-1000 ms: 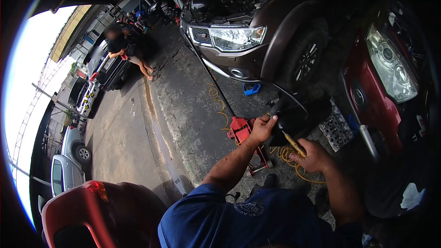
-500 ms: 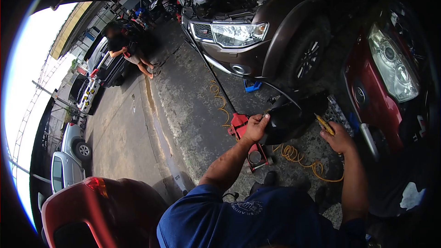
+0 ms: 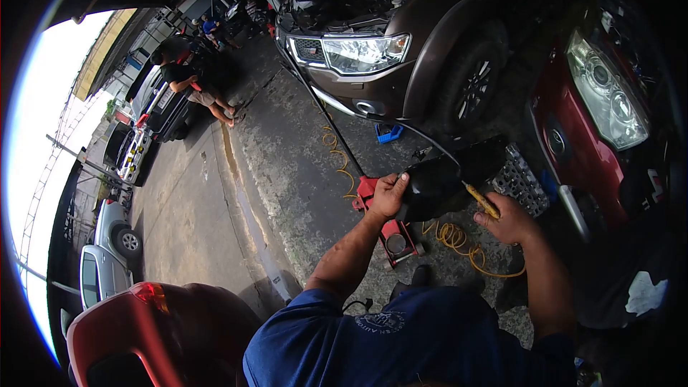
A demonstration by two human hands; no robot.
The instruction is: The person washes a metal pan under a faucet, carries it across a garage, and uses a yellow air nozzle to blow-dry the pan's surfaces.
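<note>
My left hand (image 3: 387, 197) grips the near left end of a glossy black curved panel (image 3: 435, 190), thumb on top. The panel is held out in front of me, above the floor. In my right hand (image 3: 510, 221) is a slim yellow-handled tool (image 3: 483, 202), its narrow end pointing up and left and overlapping the panel's right part. The kind of tool cannot be made out. A thin dark curved strip (image 3: 438, 145) runs from near the car bumper down toward the tool's tip. Under my left forearm lies a red floor jack (image 3: 393, 231).
A dark car (image 3: 358, 87) with its engine bay exposed stands ahead. At right are a red front end (image 3: 570, 125) and a metal cylinder head (image 3: 524, 183). A coiled yellow hose (image 3: 453, 234) and a blue tray (image 3: 388, 133) lie on the floor. A person (image 3: 188, 80) stands far left.
My right hand has moved left with the yellow-handled tool, bringing its tip over the panel. My left hand still holds the panel, slightly further left and lower. Another person now shows in the background.
</note>
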